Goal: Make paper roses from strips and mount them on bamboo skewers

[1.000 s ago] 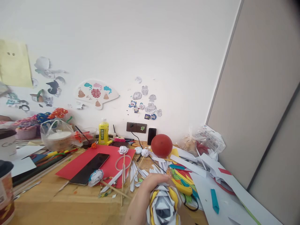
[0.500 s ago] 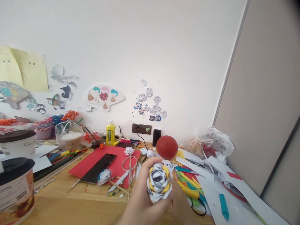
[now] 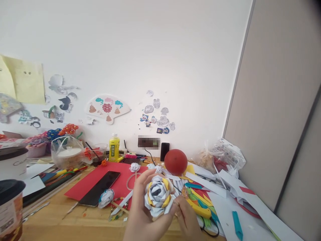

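Observation:
A paper flower, folded from white strips with yellow ones among them, faces me with a dark centre. My left hand is curled around its left side and underneath, thumb along the lower edge. Close by on the right, my right hand is closed, its fingertips against the flower's lower right edge; what they pinch is hidden. Smaller paper flowers on sticks lie beyond: one white flower on red paper, and a white-and-blue one beside a black phone.
A red balloon sits behind my hands. To the right lie a yellow glue gun, teal folded strips and white paper sheets. Drink cups stand at the left, a yellow bottle by the wall.
Both hands and the paper flower have shifted left in view, and the flower has turned slightly. My right hand shows more from behind it. The whole view has swung a little to the right.

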Demonstrator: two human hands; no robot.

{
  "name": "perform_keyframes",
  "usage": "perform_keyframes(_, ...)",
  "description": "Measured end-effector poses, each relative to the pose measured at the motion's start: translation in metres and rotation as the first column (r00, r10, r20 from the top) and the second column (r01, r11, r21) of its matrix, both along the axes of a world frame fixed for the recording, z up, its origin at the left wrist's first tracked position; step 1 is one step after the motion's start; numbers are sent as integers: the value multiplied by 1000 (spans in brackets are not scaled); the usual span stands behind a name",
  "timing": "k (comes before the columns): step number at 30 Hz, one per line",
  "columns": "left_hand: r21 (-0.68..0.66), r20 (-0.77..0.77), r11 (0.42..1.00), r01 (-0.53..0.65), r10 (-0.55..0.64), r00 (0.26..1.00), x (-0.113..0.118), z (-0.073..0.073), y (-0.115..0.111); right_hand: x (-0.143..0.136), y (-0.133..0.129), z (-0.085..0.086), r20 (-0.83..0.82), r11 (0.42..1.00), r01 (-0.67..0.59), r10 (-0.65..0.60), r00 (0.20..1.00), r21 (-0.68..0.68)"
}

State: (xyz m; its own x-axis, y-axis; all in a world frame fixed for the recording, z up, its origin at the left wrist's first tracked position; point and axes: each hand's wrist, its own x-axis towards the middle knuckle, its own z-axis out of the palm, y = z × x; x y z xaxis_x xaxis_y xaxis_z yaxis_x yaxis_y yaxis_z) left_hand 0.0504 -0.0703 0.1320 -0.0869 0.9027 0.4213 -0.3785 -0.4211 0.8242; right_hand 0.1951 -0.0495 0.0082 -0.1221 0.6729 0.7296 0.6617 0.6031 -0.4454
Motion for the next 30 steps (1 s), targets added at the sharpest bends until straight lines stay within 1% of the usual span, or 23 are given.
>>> perform_keyframes(2,-29,2,1000,1,-1,1000,-2,1,2,1,21,-3,-18,1000,-18,18,1000,-15)
perform_keyframes(4,-19,42,999,49,-48,998,-3,0,6,1,33,-7,-51,998,-51,49,997,-39)
perform_keyframes(6,27,111,988,154,-156,982,-6,-1,14,0,37,-9,-118,983,-145,132,984,-109)
perform_keyframes(8,44,144,963,267,-270,952,-11,-2,23,-2,35,-9,-185,945,-265,231,955,-191)
perform_keyframes(9,17,135,953,304,-303,943,-14,-2,28,-3,34,-8,-209,921,-317,272,939,-226)
perform_keyframes(10,-19,114,949,316,-312,943,-17,-2,33,-4,33,-8,-232,901,-356,301,925,-249)
perform_keyframes(12,-63,74,952,300,-296,952,-23,-4,42,-6,32,-6,-269,874,-398,327,906,-277)
perform_keyframes(16,-47,66,973,226,-223,973,-29,-7,48,-9,31,-4,-304,854,-420,331,893,-306)
perform_keyframes(20,-33,93,965,259,-255,962,-25,-3,45,-10,29,-1,-304,843,-432,340,890,-322)
perform_keyframes(23,-5,127,960,279,-276,953,-22,0,41,-10,27,0,-306,845,-423,329,893,-326)
perform_keyframes(26,14,145,963,269,-268,952,-19,0,37,-10,27,1,-304,853,-410,316,899,-324)
perform_keyframes(30,24,131,972,235,-236,963,-18,-3,38,-11,29,0,-303,848,-421,329,895,-323)
